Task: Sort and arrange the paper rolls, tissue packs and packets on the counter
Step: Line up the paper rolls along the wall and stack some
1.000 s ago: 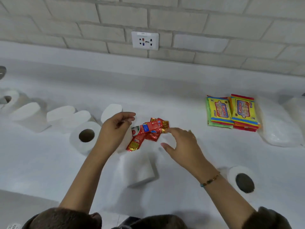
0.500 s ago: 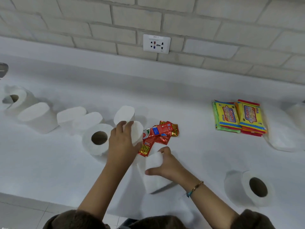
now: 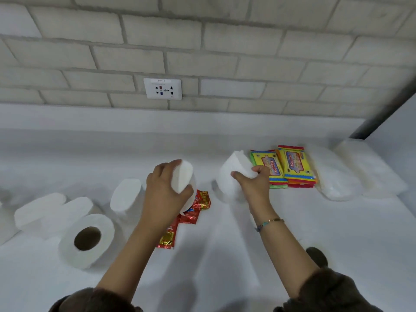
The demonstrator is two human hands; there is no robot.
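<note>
Two squashed white paper rolls are gripped, one point(image 3: 182, 176) in the left hand point(image 3: 165, 195) and the other point(image 3: 233, 174) in the right hand point(image 3: 254, 186). Red sachets point(image 3: 192, 212) lie flat mid-surface point(image 3: 225, 262), partly hidden under the left one. A round roll point(image 3: 87, 240) rests near the front left with flattened rolls point(image 3: 126, 194) behind it. Yellow packets point(image 3: 284, 167) overlap towards the right edge, just beside clear-wrapped tissue packs point(image 3: 337, 183).

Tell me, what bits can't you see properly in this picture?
Head view:
- Red packets: partly hidden under the left hand and the white roll it grips.
- Lower-right roll: mostly hidden behind the right forearm.
- Leftmost roll: cut off by the left edge.
- Words on the tissue packs: too blurred to read.
- Label on the socket: too small to read.
</note>
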